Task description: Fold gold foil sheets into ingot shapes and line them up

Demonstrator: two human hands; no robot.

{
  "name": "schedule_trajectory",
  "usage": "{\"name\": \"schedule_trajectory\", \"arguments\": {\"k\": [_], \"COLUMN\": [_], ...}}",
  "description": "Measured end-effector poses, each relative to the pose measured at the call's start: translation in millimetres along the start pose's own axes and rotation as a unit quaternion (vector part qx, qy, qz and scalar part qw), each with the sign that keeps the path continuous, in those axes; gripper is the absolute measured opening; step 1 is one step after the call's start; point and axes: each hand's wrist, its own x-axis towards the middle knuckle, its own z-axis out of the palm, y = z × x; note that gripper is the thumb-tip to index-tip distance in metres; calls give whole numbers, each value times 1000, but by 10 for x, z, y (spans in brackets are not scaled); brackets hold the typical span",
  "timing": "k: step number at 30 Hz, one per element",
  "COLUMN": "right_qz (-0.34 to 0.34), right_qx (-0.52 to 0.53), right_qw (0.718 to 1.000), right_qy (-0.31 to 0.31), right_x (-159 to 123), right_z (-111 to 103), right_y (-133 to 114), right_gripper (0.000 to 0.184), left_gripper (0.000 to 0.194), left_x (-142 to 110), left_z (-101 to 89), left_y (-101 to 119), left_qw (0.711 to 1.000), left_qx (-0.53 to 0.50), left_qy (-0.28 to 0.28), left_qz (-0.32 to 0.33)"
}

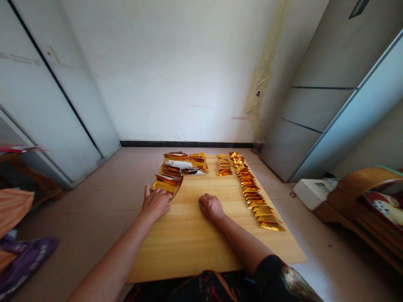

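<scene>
A dark patterned sleeve (pixel 277 279) sits closest, and two bare forearms reach from the person onto a pale wooden board (pixel 189 247). The left hand (pixel 155 203) lies open, fingers spread over a gold foil sachet (pixel 166 184) at the board's left edge, resting on it without pinching. The right hand (pixel 211 207), fingers curled in, holds nothing on the bare wood. A heap of sachets (pixel 185 162) lies near the far edge, and a long overlapping row of sachets (pixel 256 188) runs along the right edge. They look light, thin and slippery; a flat sealed end seems the surest place to grip.
</scene>
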Motion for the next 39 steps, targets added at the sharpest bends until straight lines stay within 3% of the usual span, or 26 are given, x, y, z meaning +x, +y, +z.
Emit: {"name": "schedule_trajectory", "arguments": {"k": [8,13,15,20,25,29,39], "right_qz": [-8,-13,-12,-8,-11,-11,-8], "right_qx": [-1,-5,-9,-12,-19,-17,-19], "right_qw": [1000,1000,1000,1000,1000,1000,1000], "right_qy": [9,20,23,22,19,15,2], "right_x": [-11,-16,-19,-24,-20,-16,-19], "right_z": [10,19,15,-2,-12,-15,-18], "right_y": [16,14,8,-3,-7,-10,-10], "right_gripper": [20,20,20,21,21,19,20], "left_gripper": [22,35,35,24,28,36,27], "left_x": [-25,81,148,263,304,307,191], "left_z": [-51,-68,-74,-59,7,63,191], "left_y": [57,112,123,178,223,233,183], "left_qw": [999,989,988,989,987,989,996], "left_qx": [13,52,55,32,34,32,29], "left_qy": [29,90,60,-43,-75,-54,30], "left_qz": [-9,-102,-133,-140,-139,-137,-85]}}
